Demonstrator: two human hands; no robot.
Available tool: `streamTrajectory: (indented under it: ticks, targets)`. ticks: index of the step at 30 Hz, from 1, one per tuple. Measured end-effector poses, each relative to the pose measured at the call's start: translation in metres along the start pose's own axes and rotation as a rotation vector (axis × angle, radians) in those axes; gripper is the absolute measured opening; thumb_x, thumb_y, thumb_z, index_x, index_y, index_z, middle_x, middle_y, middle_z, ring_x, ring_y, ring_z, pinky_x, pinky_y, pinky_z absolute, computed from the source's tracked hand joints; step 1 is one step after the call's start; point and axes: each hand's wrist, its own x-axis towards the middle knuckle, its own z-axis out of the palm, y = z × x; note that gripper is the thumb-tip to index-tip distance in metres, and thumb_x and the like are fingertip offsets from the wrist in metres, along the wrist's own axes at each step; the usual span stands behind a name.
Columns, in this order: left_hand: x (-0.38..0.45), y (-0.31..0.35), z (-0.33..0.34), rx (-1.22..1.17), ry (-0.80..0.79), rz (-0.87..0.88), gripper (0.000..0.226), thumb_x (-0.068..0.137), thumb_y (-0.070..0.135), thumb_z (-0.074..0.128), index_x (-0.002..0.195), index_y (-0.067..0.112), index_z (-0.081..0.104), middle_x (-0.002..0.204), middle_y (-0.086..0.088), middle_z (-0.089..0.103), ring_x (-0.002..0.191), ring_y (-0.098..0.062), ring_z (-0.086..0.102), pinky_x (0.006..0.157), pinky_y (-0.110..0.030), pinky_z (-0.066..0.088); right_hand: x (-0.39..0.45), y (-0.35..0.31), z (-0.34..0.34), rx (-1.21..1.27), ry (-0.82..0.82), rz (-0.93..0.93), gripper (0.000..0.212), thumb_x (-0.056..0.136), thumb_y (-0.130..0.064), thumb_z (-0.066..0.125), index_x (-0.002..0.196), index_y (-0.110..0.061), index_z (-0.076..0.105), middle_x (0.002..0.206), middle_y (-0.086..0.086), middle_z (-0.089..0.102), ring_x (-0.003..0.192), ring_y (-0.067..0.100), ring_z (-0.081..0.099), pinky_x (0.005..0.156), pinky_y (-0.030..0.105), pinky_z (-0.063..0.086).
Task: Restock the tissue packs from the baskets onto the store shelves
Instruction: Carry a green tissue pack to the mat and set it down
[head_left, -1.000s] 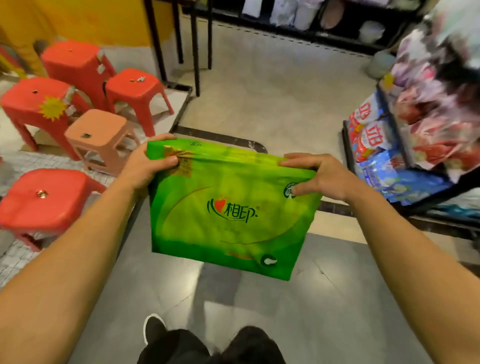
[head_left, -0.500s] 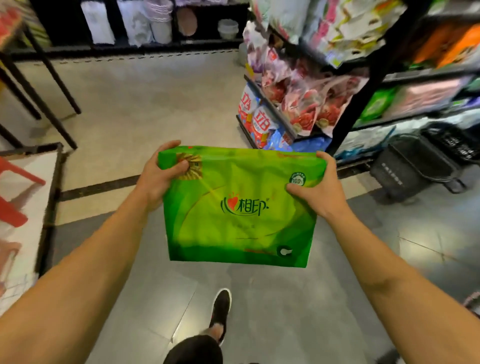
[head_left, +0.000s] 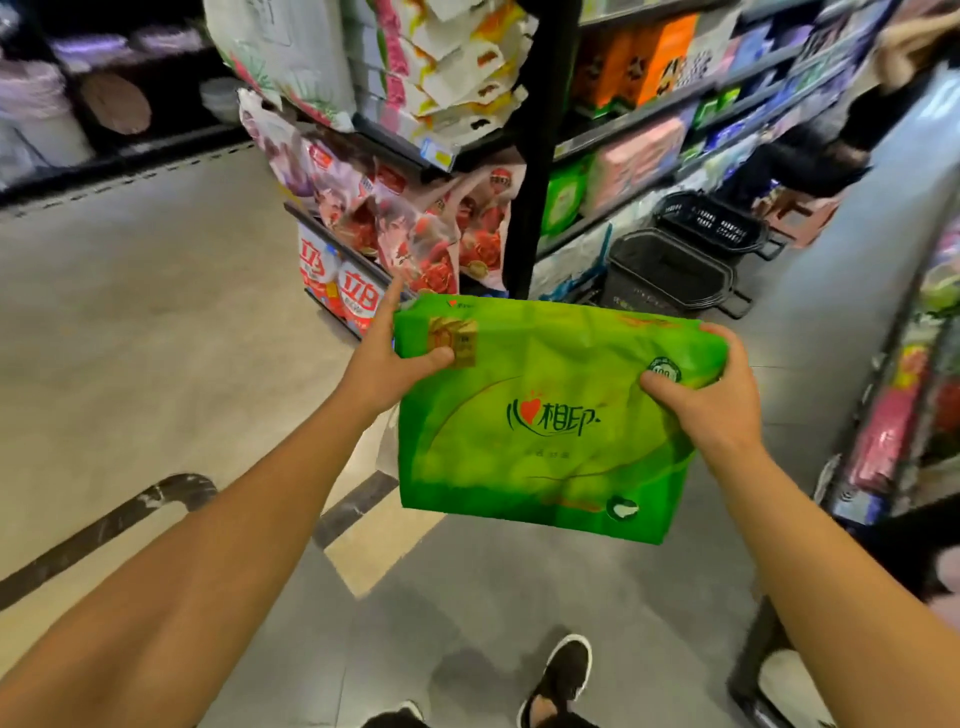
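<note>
Both the left hand (head_left: 387, 358) and right hand (head_left: 711, 400) grip a soft green plastic tissue pack (head_left: 545, 415), unshelved; dark metal shelves (head_left: 623, 124) lie ahead

One green tissue pack (head_left: 550, 415) is held up in the aisle. Two hands grip it: the left hand (head_left: 387, 364) at its upper left corner and the right hand (head_left: 711, 400) at its upper right corner. Two dark baskets (head_left: 670, 273) stand on the floor at the foot of the shelves (head_left: 530, 156), one just behind the other. One black shoe (head_left: 558, 675) shows plainly at the bottom edge of the floor. The packs on the shelves are too blurred to count.
</note>
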Motion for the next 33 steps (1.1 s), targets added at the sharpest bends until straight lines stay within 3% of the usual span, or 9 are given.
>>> streamTrajectory:
  ticks: [2, 5, 8, 12, 16, 19, 25, 29, 33]
  targets:
    - [0.037, 0.008, 0.041, 0.011, -0.059, 0.05, 0.106, 0.074, 0.015, 0.084, 0.154, 0.036, 0.017, 0.144, 0.006, 0.05, 0.121, -0.007, 0.058, 0.1, -0.034, 0.051, 0.037, 0.02, -0.024, 0.019, 0.035, 0.04, 0.081, 0.064, -0.027, 0.091, 0.131, -0.032, 0.047, 0.119, -0.004, 0.06, 0.108, 0.02, 0.061, 0.095, 0.047, 0.053]
    - [0.092, 0.014, 0.107, 0.063, -0.102, 0.062, 0.099, 0.069, 0.016, 0.088, 0.148, 0.031, 0.031, 0.132, 0.004, 0.056, 0.115, -0.008, 0.061, 0.1, -0.041, 0.051, 0.096, 0.048, -0.059, 0.019, 0.072, 0.053, 0.082, 0.057, -0.04, 0.09, 0.126, -0.042, 0.044, 0.116, -0.006, 0.061, 0.108, 0.022, 0.061, 0.094, 0.052, 0.053]
    - [0.143, 0.021, 0.168, 0.134, -0.056, 0.101, 0.094, 0.053, 0.041, 0.092, 0.133, 0.039, 0.041, 0.123, 0.004, 0.062, 0.11, -0.016, 0.064, 0.096, -0.049, 0.052, 0.159, 0.064, -0.094, 0.004, 0.075, 0.028, 0.079, 0.068, -0.027, 0.089, 0.13, -0.038, 0.042, 0.113, -0.009, 0.057, 0.108, 0.023, 0.059, 0.096, 0.051, 0.051]
    - [0.2, 0.039, 0.228, 0.201, 0.048, 0.136, 0.089, 0.059, 0.023, 0.094, 0.131, 0.034, 0.043, 0.113, 0.017, 0.059, 0.106, -0.017, 0.063, 0.094, -0.047, 0.052, 0.237, 0.076, -0.131, 0.008, 0.026, -0.006, 0.081, 0.071, -0.017, 0.087, 0.136, -0.03, 0.04, 0.12, -0.002, 0.058, 0.107, 0.02, 0.058, 0.095, 0.046, 0.051]
    - [0.255, 0.049, 0.268, 0.216, 0.101, 0.147, 0.083, 0.06, 0.023, 0.093, 0.126, 0.04, 0.045, 0.109, 0.017, 0.061, 0.1, -0.013, 0.064, 0.092, -0.045, 0.053, 0.312, 0.09, -0.15, 0.019, 0.005, -0.024, 0.085, 0.069, -0.012, 0.088, 0.136, -0.028, 0.039, 0.124, 0.001, 0.055, 0.112, 0.02, 0.057, 0.098, 0.048, 0.051]
    - [0.298, 0.05, 0.293, 0.203, 0.132, 0.124, 0.081, 0.064, 0.017, 0.092, 0.125, 0.039, 0.044, 0.107, 0.023, 0.057, 0.096, -0.003, 0.063, 0.093, -0.041, 0.054, 0.371, 0.104, -0.151, 0.008, -0.014, -0.055, 0.085, 0.067, -0.018, 0.09, 0.134, -0.032, 0.039, 0.127, 0.001, 0.054, 0.115, 0.021, 0.056, 0.099, 0.049, 0.05]
    - [0.401, 0.037, 0.323, 0.223, 0.218, 0.085, 0.084, 0.049, 0.046, 0.088, 0.122, 0.047, 0.045, 0.117, 0.006, 0.063, 0.105, -0.015, 0.064, 0.094, -0.047, 0.053, 0.498, 0.13, -0.128, 0.034, -0.075, -0.085, 0.085, 0.065, -0.021, 0.09, 0.133, -0.036, 0.041, 0.126, -0.001, 0.055, 0.112, 0.02, 0.058, 0.097, 0.049, 0.052]
    - [0.47, 0.035, 0.344, 0.244, 0.251, 0.058, 0.082, 0.056, 0.042, 0.088, 0.126, 0.041, 0.045, 0.123, 0.002, 0.06, 0.109, -0.017, 0.062, 0.096, -0.047, 0.052, 0.584, 0.141, -0.109, 0.025, -0.113, -0.086, 0.085, 0.068, -0.017, 0.089, 0.135, -0.032, 0.04, 0.124, -0.003, 0.054, 0.113, 0.02, 0.058, 0.098, 0.047, 0.051]
    - [0.529, 0.042, 0.359, 0.242, 0.293, 0.043, 0.08, 0.052, 0.048, 0.085, 0.121, 0.049, 0.045, 0.118, 0.005, 0.064, 0.105, -0.016, 0.064, 0.094, -0.047, 0.053, 0.66, 0.138, -0.099, 0.05, -0.178, -0.102, 0.083, 0.071, -0.014, 0.087, 0.137, -0.031, 0.039, 0.122, -0.006, 0.051, 0.111, 0.015, 0.056, 0.099, 0.04, 0.05]
